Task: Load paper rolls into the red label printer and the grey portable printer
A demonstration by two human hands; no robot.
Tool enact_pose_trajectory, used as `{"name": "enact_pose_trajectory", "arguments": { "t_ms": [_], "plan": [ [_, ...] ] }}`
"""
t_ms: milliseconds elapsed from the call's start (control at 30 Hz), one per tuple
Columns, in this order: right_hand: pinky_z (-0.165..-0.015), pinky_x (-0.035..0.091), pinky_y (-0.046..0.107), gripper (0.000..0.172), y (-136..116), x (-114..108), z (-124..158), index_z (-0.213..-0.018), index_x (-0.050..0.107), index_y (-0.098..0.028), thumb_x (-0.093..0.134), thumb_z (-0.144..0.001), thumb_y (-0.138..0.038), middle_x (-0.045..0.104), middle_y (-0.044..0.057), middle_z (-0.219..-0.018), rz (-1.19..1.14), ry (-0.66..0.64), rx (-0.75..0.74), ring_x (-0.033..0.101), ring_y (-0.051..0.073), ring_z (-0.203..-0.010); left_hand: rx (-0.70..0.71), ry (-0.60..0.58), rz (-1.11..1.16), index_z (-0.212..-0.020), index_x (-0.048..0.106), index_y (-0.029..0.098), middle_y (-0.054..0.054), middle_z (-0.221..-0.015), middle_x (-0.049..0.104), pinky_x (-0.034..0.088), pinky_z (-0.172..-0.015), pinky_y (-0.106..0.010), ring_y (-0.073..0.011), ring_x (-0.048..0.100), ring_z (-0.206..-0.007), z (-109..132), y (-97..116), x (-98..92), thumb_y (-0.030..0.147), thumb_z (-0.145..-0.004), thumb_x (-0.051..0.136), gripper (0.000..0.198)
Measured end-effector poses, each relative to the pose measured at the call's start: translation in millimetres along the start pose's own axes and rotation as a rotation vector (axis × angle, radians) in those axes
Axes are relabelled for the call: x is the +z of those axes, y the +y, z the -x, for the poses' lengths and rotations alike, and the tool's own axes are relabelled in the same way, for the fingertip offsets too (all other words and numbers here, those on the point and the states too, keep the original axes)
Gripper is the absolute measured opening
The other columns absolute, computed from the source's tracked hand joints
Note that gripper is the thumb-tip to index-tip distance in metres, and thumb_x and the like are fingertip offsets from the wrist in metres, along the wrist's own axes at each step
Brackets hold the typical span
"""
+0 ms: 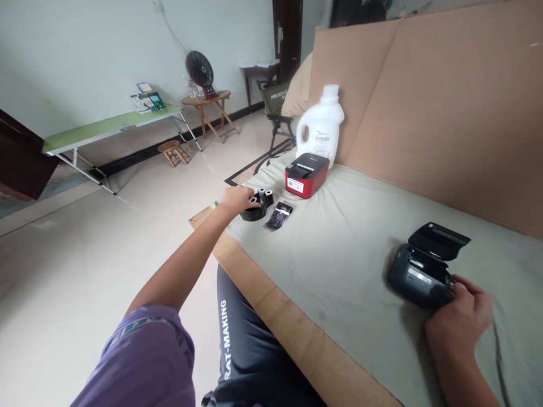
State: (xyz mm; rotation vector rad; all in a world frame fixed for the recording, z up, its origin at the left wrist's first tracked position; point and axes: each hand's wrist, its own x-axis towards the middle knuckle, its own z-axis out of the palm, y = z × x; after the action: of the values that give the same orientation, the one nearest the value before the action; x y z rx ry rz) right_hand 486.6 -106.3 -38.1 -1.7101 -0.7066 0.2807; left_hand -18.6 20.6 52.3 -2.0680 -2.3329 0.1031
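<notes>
The right hand (462, 316) is gripping the open-lidded printer (419, 278) on or just above the cloth (335, 254); the left hand (240, 198) is touching rolls (268, 193) in a tray (251, 215), its grip unclear from here, 1 packet (279, 217) lying nearby.

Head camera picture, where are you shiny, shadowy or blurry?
Head view: pale glare on the open-lidded dark printer; head view: soft shadow on the pale cloth below it; head view: the right hand looks slightly smeared; head view: small print on the white plastic jug is too soft to read.
</notes>
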Motion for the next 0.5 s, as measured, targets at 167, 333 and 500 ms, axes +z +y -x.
{"name": "enact_pose_trajectory", "arguments": {
  "t_ms": [167,333,500],
  "plan": [
    [-0.089,0.046,0.048,0.020,-0.1,-0.2,-1.0,-0.086,0.065,-0.026,0.056,-0.072,-0.036,0.060,0.000,-0.083,0.007,-0.003,-0.006,0.062,0.029,-0.094,-0.047,0.151,0.126,-0.112,0.074,0.026,-0.012,-0.114,0.074,0.050,-0.084,-0.038,-0.0316,0.067,-0.106,-4.6,12.6,-9.4,0.057,-0.096,0.045,0.046],
    [-0.090,0.045,0.048,0.020,-3.0,0.1,1.0,-0.086,0.065,-0.024,0.056,-0.072,-0.035,0.060,0.002,-0.084,0.001,0.006,-0.005,0.062,0.030,-0.096,0.062,0.082,0.110,-0.112,0.077,0.024,-0.012,-0.127,0.067,0.050,-0.088,-0.038,-0.0320,0.063,-0.115,-19.7,36.0,-12.8,0.058,-0.091,0.053,0.046],
    [-0.090,0.045,0.045,0.026,1.3,-0.4,0.6,-0.092,0.066,-0.023,0.055,-0.074,-0.038,0.059,0.001,-0.086,0.011,-0.016,-0.013,0.061,0.027,-0.094,0.140,0.086,0.050,-0.108,0.079,0.024,-0.012,-0.125,0.066,0.050,-0.088,-0.038,-0.0326,0.061,-0.116,-25.0,53.7,-6.5,0.048,-0.084,0.065,0.036]
  ]
}}
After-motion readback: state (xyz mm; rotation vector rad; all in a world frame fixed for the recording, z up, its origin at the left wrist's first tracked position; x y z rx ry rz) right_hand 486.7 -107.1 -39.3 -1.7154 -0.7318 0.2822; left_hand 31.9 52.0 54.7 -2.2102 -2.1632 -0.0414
